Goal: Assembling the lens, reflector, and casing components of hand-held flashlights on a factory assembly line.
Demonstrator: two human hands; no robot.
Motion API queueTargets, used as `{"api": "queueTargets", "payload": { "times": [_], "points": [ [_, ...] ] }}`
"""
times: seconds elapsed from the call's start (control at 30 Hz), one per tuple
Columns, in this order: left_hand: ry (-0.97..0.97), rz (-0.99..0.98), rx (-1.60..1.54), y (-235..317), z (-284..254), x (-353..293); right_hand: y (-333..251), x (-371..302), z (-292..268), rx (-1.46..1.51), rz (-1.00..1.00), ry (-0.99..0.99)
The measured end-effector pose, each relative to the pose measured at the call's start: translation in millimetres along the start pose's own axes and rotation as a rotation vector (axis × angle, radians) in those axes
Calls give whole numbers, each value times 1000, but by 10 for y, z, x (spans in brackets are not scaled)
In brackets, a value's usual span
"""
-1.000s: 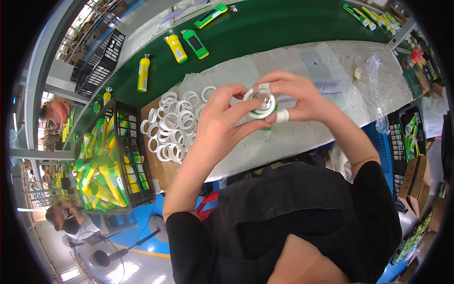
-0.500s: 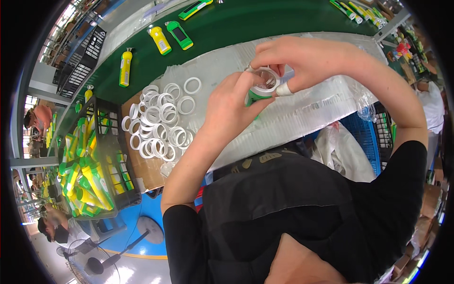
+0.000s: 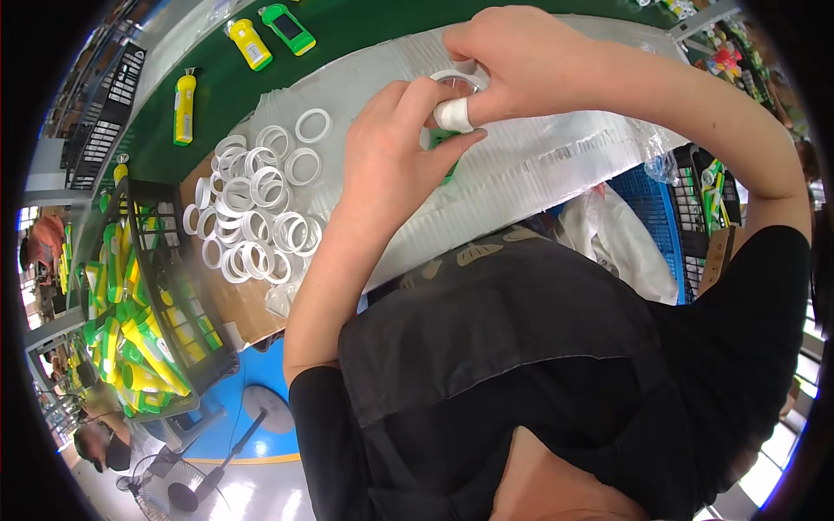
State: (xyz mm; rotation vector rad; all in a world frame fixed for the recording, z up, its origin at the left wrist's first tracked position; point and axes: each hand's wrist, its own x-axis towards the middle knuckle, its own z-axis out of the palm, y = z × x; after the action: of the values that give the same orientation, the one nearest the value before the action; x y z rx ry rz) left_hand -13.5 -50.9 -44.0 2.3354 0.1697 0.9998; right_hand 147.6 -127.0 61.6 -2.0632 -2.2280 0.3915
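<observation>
Both my hands are closed around the head of a green torch-like light [image 3: 445, 149] above the plastic-covered worktop. My left hand [image 3: 387, 143] grips its side with thumb and fingers. My right hand [image 3: 521, 65] curls over the far side, its white-wrapped thumb [image 3: 453, 115] pressed against the near rim of the head. A white ring [image 3: 446, 75] with a clear lens shows between the hands; fingers hide most of the body. Left of my left hand lies a heap of white rings [image 3: 252, 207], several overlapping, with a loose ring [image 3: 298, 127] at its far edge.
Yellow-green lights [image 3: 250, 45] lie on the green surface [image 3: 152, 130] beyond the worktop. At left stands a black crate [image 3: 195, 291] full of yellow and green lights. A blue crate [image 3: 656, 226] and a white sack [image 3: 595, 239] are at right. A fan [image 3: 178, 495] stands lower left.
The whole view has shifted, with the table things now further left and up. My wrapped right thumb has swung across the front of the light's head, closer to my left fingers.
</observation>
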Motion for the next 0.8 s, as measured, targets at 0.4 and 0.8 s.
{"api": "queueTargets", "payload": {
  "times": [0.4, 0.8],
  "points": [
    [36, -64, 23, -15, 20, 5, -84, 10, 36, -293, 208, -150],
    [72, -50, -24, -112, 109, 26, 123, -117, 172, 179, -263, 285]
  ]
}}
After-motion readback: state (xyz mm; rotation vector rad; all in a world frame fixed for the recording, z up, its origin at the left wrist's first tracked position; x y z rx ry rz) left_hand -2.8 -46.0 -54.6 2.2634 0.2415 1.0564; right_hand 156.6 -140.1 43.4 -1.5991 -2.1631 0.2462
